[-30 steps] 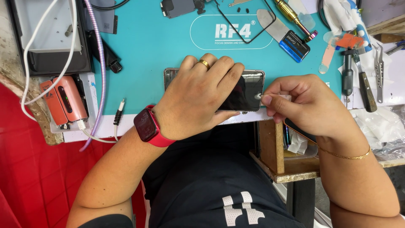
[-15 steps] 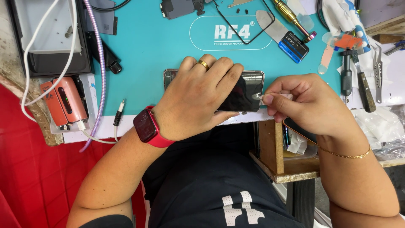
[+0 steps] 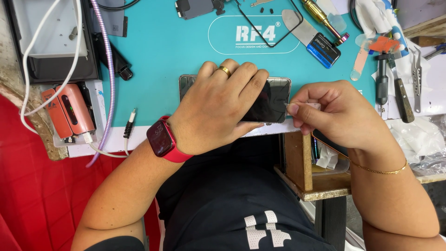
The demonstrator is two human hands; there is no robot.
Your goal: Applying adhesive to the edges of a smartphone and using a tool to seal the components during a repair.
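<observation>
Teal mat (image 3: 162, 69) w/ phone (image 3: 274, 100), tools (image 3: 399, 93)

I saw an orange box-shaped charger (image 3: 69, 111), a brass-handled screwdriver (image 3: 320, 16) and a blue rectangular card (image 3: 323, 49) resting on the teal work mat (image 3: 158, 69).

Head view, steeply down, close
</observation>
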